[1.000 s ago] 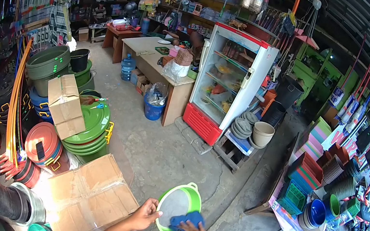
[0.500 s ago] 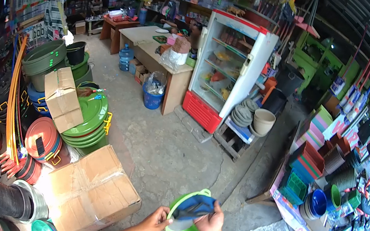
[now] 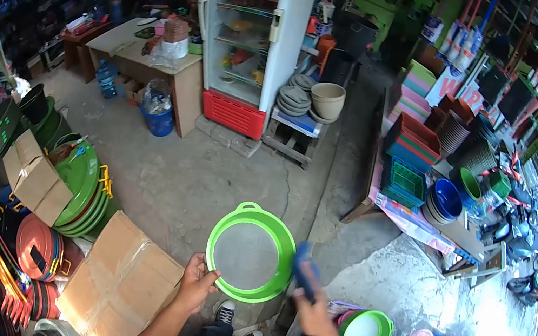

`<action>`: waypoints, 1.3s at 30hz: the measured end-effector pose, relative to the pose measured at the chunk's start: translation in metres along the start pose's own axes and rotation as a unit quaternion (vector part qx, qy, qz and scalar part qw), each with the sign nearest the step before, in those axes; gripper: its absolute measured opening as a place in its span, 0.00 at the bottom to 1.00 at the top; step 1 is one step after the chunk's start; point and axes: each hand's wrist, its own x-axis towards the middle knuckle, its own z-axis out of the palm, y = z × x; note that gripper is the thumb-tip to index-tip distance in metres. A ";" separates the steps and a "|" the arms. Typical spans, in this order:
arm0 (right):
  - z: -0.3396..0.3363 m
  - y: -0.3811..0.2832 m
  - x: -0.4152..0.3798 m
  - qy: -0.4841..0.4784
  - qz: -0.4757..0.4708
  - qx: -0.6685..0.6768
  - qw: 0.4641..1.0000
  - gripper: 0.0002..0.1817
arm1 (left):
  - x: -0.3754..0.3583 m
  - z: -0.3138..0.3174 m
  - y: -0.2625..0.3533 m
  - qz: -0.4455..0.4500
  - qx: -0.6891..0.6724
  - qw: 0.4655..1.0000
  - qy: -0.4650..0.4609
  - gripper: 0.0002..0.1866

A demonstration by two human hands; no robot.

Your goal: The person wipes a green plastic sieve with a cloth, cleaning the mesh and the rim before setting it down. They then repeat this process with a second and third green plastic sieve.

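Observation:
A round sieve [image 3: 245, 257] with a bright green plastic rim and grey mesh is held up in front of me, its open side facing my view. My left hand [image 3: 197, 284] grips the rim at the lower left, thumb over the edge. Just right of the sieve, my right hand [image 3: 314, 314] is closed on a dark blue cloth [image 3: 305, 271], which is smeared by motion and apart from the rim.
A large cardboard box [image 3: 121, 286] stands at my left, near green lidded tubs [image 3: 84, 190]. Low at my right is another green sieve [image 3: 364, 335] among wares. Ahead are a display fridge [image 3: 242, 50] and a table of baskets [image 3: 406, 180].
The blue cloth, earlier inside the sieve, has moved out to the right with my right hand. The sieve now faces me more squarely. My view has turned right and down.

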 end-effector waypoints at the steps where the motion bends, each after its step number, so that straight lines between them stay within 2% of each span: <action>1: 0.018 -0.013 -0.003 -0.081 -0.070 -0.066 0.992 0.37 | -0.001 0.014 0.001 -0.008 -0.022 1.000 -0.002 0.16; 3: 0.048 -0.049 -0.013 -0.229 -0.099 -0.171 0.953 0.41 | 0.005 0.023 -0.007 -0.021 -0.040 0.999 -0.013 0.17; 5: 0.065 -0.047 -0.021 -0.192 -0.103 -0.194 0.956 0.43 | 0.016 0.020 -0.025 0.095 0.041 0.994 -0.034 0.18; 7: 0.065 -0.038 -0.023 -0.160 -0.109 -0.216 0.957 0.46 | 0.016 0.017 -0.015 0.070 0.012 0.996 -0.045 0.18; 9: 0.047 -0.021 -0.022 -0.168 -0.179 -0.283 0.927 0.42 | 0.011 0.016 0.001 -0.045 -0.060 0.995 -0.071 0.16; 10: 0.040 -0.005 -0.022 -0.116 -0.236 -0.320 0.910 0.33 | 0.007 0.024 0.014 -0.062 -0.054 0.995 -0.058 0.15; 11: 0.029 0.009 -0.021 -0.116 -0.234 -0.323 0.910 0.33 | 0.009 0.022 0.016 -0.064 -0.056 0.995 -0.061 0.15; 13: 0.005 0.027 -0.017 -0.057 -0.328 -0.358 0.872 0.23 | 0.017 0.009 0.024 -0.110 -0.113 0.981 -0.115 0.17; 15: -0.010 0.026 -0.008 -0.052 -0.354 -0.369 0.858 0.21 | 0.020 0.009 0.023 -0.119 -0.099 0.978 -0.138 0.16; 16: -0.015 0.023 -0.003 -0.047 -0.379 -0.376 0.844 0.19 | 0.022 0.012 0.015 -0.036 0.036 0.995 -0.087 0.15; 17: -0.016 0.019 -0.001 -0.047 -0.380 -0.378 0.843 0.19 | 0.023 0.017 0.009 0.048 0.170 0.984 -0.033 0.15; 18: -0.015 0.012 0.000 -0.044 -0.368 -0.393 0.841 0.19 | 0.013 0.032 0.020 0.049 0.168 0.984 -0.035 0.15; 19: -0.014 0.005 0.001 -0.041 -0.356 -0.409 0.839 0.19 | -0.006 0.055 0.041 0.243 0.414 0.877 0.004 0.14; 20: -0.012 0.000 0.002 -0.040 -0.358 -0.410 0.838 0.19 | -0.017 0.071 0.052 0.410 0.613 0.673 0.045 0.15; 21: -0.008 -0.005 0.003 -0.030 -0.333 -0.394 0.856 0.19 | -0.020 0.078 0.049 0.412 0.613 0.673 0.045 0.15; 23: -0.006 -0.015 0.000 -0.022 -0.311 -0.378 0.872 0.19 | -0.029 0.086 0.041 0.422 0.611 0.650 -0.160 0.19; 24: -0.007 -0.021 -0.001 -0.021 -0.314 -0.377 0.871 0.19 | -0.026 0.084 0.039 0.426 0.610 0.649 -0.159 0.19; 26: -0.014 -0.021 0.000 -0.026 -0.321 -0.358 0.877 0.19 | -0.005 0.072 0.037 0.435 0.592 0.637 -0.232 0.21; 27: -0.019 -0.015 -0.003 -0.018 -0.320 -0.360 0.877 0.19 | 0.001 0.067 0.037 0.440 0.592 0.632 -0.237 0.21; 29: -0.033 -0.002 -0.005 -0.096 -0.286 -0.327 0.896 0.19 | 0.010 0.055 0.037 0.444 0.549 0.639 -0.306 0.22; 30: -0.042 0.003 -0.003 -0.093 -0.289 -0.329 0.894 0.19 | 0.010 0.053 0.045 0.448 0.549 0.636 -0.306 0.22; 32: -0.059 0.011 -0.003 -0.066 -0.353 -0.353 0.864 0.18 | 0.002 0.048 0.061 0.469 0.519 0.616 -0.361 0.19; 33: -0.067 0.015 -0.003 -0.063 -0.352 -0.354 0.864 0.18 | 0.004 0.043 0.064 0.470 0.518 0.615 -0.364 0.19; 36: -0.078 0.020 0.001 -0.061 -0.384 -0.428 0.816 0.16 | -0.001 0.043 0.067 0.451 0.515 0.603 -0.410 0.17; 38: -0.070 0.017 0.002 -0.044 -0.376 -0.444 0.812 0.15 | -0.006 0.060 0.074 0.461 0.641 0.524 -0.320 0.14; 39: -0.064 0.014 0.005 -0.027 -0.368 -0.459 0.808 0.15 | -0.010 0.069 0.069 0.462 0.643 0.521 -0.318 0.14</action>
